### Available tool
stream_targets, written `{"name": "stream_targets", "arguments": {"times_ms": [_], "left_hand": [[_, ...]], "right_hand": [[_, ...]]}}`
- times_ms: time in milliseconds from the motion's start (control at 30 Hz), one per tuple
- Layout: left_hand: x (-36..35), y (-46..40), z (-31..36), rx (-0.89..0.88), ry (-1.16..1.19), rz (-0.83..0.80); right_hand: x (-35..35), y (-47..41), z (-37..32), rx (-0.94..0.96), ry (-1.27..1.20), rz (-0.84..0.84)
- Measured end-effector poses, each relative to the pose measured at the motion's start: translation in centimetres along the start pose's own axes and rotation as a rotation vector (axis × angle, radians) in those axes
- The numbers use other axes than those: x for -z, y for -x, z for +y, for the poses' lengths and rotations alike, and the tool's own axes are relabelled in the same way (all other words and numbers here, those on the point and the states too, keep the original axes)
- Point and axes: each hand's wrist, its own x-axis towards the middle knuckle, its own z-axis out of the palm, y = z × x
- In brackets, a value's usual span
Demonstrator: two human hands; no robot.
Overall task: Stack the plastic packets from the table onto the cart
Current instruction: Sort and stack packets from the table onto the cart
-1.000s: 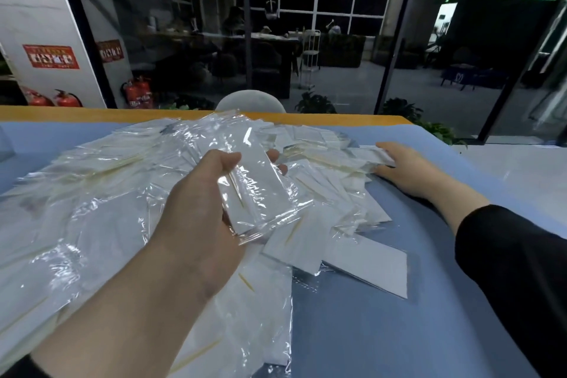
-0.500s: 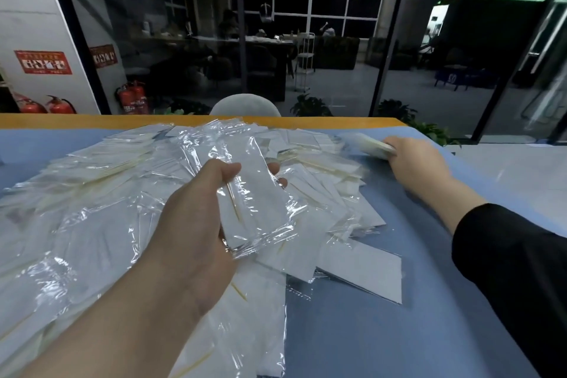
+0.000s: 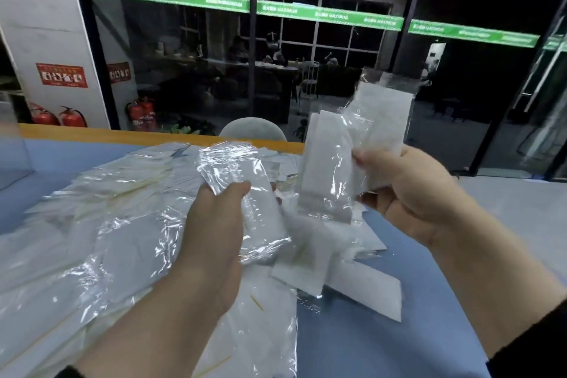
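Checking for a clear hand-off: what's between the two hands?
In the head view, only the packets held by the right hand hang beside the left hand; the pile lies below.

Left hand (image 3: 214, 233) and right hand (image 3: 411, 193) were bare, no gloves, no rings seen; forearms uncovered; black sleeve (image 3: 534, 347) sat pushed up right forearm, edge soft and fuzzy; dark cuff edge (image 3: 69, 373) showed at left arm, bottom of frame

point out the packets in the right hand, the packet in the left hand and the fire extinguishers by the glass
packets in right hand (image 3: 329, 175), head view, on the front packet's white middle
packet in left hand (image 3: 260, 209), head view, mid-packet beside the thumb
fire extinguishers (image 3: 142, 113), head view, on a red body
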Motion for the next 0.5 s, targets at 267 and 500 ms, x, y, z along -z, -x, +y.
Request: {"name": "stream_targets", "arguments": {"times_ms": [267, 500], "left_hand": [[-0.6, 0.4, -1.5, -0.011, -0.139, -0.133], [-0.4, 0.4, -1.8, -0.004, -0.002, -0.140]], "right_hand": [[-4.8, 1.5, 4.6, 0.071, 0.259, -0.065], [-4.3, 1.8, 5.2, 0.161, 0.434, -0.019]]}}
